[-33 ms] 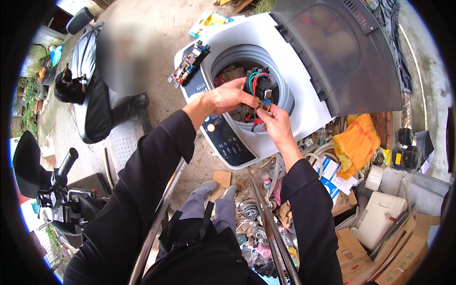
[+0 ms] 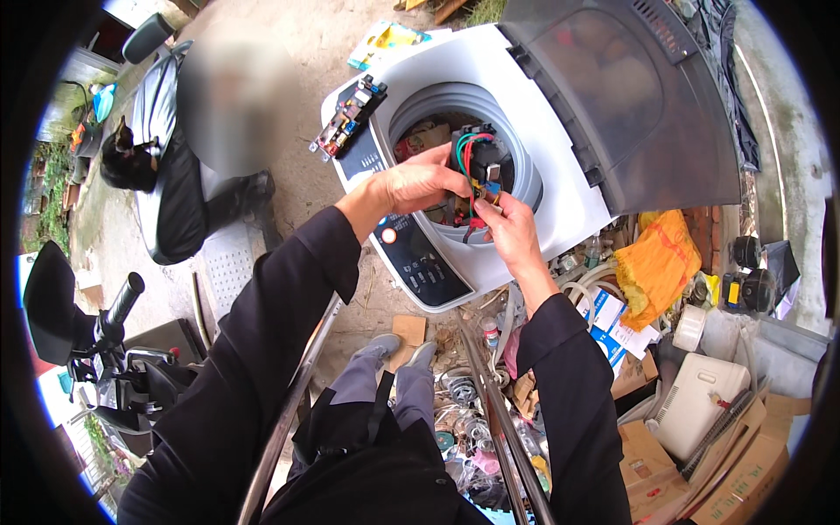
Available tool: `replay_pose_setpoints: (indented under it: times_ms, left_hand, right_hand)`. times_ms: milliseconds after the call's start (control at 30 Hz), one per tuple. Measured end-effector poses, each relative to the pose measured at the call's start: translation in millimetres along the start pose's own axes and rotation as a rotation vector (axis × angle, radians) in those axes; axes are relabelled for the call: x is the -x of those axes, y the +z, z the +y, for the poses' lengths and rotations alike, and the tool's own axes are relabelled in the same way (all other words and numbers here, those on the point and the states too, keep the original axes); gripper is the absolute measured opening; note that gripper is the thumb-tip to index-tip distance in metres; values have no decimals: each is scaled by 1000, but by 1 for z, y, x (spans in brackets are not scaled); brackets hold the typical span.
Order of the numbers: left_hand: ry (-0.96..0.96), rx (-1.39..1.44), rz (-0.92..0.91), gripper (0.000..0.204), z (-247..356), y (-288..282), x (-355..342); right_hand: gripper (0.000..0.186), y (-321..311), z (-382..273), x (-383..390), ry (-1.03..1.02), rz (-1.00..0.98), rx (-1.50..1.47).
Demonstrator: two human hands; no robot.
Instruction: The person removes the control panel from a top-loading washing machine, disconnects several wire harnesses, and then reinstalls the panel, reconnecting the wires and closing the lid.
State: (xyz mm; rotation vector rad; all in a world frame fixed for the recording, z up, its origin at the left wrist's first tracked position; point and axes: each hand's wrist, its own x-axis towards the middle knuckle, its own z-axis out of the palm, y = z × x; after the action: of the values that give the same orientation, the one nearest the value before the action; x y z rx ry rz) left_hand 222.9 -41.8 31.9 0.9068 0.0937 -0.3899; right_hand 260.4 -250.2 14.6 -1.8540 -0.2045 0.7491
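My left hand (image 2: 427,180) and my right hand (image 2: 507,227) meet above the open tub of a white top-loading washing machine (image 2: 562,203). Between them is a dark circuit module (image 2: 478,154) with red and green wires and small blue and yellow parts. The fingers of my left hand are closed on its near side. My right hand pinches the coloured wires (image 2: 472,206) at its lower end; the exact grip is partly hidden by the fingers. Another circuit board (image 2: 350,118), bare and crowded with components, lies across the far left end of the machine's dark control panel (image 2: 420,267).
The machine's dark see-through lid (image 2: 630,114) stands raised at the right. A person sits at the left, near a black cat (image 2: 127,159) and a scooter handlebar (image 2: 114,319). Metal rails (image 2: 503,420) flank my legs. An orange bag (image 2: 656,262), cardboard boxes (image 2: 744,472) and scrap fill the right.
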Motion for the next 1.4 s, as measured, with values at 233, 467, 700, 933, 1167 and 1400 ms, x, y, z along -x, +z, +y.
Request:
replay_pose_setpoints:
  times_ms: [233,467,700,933,1167,1400]
  left_hand:
    - [100,-434,213,51,-11,-1,-5]
    - [-71,-1173,274,74,11,2,-4]
    - [-357,85,-74,53,47,-15,40]
    - [-89,367,115,53,13,-40,44]
    - [-99,383,147,54,14,-45,62]
    - [-150,351,268,47,2,-52,57]
  right_hand:
    - [24,14,-13,15,-141,-8,-219]
    - [19,18,-1,11,18,249,-443]
    - [32,-1,-10,-3,311,184,-484]
    - [30,5,5,7,175,106,-657]
    - [16,-1,10,2,202,161,-464]
    - [19,6,4,15,61,11,-571]
